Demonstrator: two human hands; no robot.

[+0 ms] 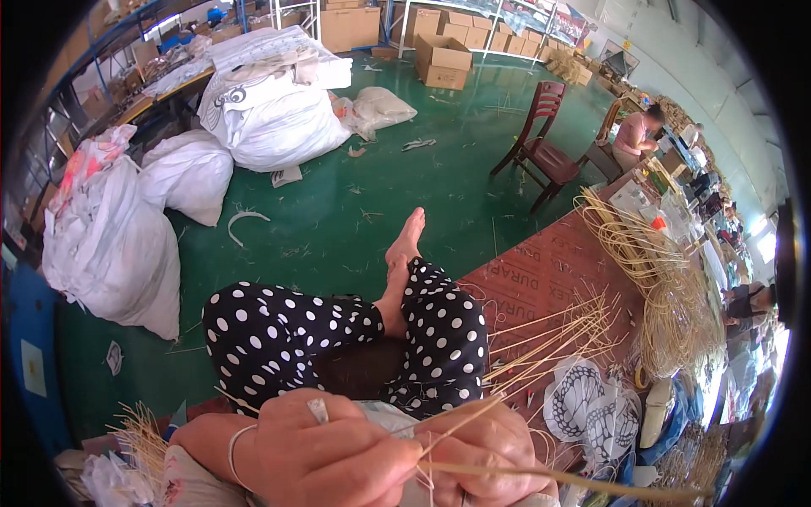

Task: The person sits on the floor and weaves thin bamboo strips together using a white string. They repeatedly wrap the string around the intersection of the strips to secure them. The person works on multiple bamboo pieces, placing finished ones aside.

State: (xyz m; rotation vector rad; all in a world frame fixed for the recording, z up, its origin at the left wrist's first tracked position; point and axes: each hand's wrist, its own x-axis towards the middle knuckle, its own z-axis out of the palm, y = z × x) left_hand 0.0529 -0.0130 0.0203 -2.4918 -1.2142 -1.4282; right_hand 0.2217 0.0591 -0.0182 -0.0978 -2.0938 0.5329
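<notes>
My left hand [325, 456] and my right hand [494, 448] meet at the bottom of the view, both pinching thin pale rattan strips [541, 346]. A ring sits on a left finger and a thin band on the left wrist. Several strips fan up and to the right from my fingers; one long strip [591, 483] runs right along the lower edge. Below my hands lies a white piece, mostly hidden. My crossed legs in black trousers with white dots [287, 334] lie just beyond, one bare foot [404, 253] pointing away.
A reddish-brown board [541, 270] lies at my right with coils of rattan [667, 296] on it. Big white sacks [270, 118] stand on the green floor at left. A wooden chair [545, 139], cardboard boxes [441, 61] and a seated person [635, 135] are farther off.
</notes>
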